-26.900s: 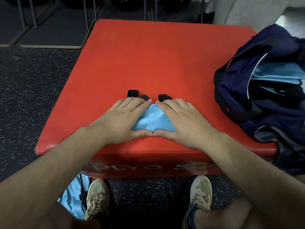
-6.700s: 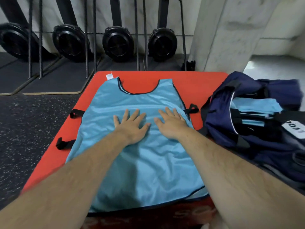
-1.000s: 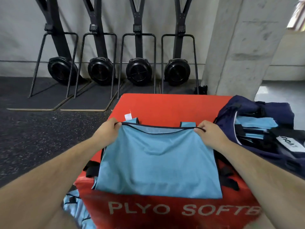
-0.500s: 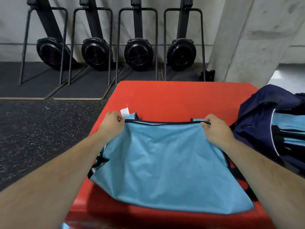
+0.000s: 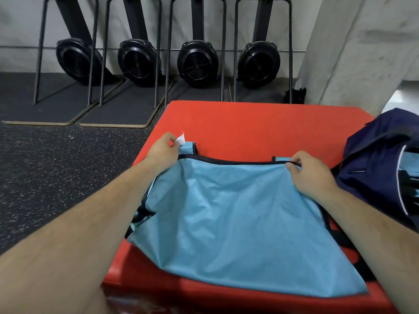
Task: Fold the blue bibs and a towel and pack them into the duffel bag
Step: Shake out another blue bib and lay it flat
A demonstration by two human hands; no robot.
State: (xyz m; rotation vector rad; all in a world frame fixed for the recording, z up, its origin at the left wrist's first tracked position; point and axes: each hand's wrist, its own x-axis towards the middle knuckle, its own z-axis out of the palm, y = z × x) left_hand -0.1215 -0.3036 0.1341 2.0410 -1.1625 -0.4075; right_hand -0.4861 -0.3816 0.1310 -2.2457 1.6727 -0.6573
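My left hand point(image 5: 163, 148) and right hand point(image 5: 306, 171) each pinch a top corner of the blue bib point(image 5: 238, 218) draped over the red box point(image 5: 249, 123), fold barely started, while folded blue pieces already sit in the duffel bag point(image 5: 371, 168) beside it.

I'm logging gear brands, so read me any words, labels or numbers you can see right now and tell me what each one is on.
No text can be read in this view.
White tag on the blue bib, by the left hand: shows no print that can be read.
Front face of the red plyo box, bottom edge: blurred marks, unreadable.
Navy duffel bag: no lettering in view.
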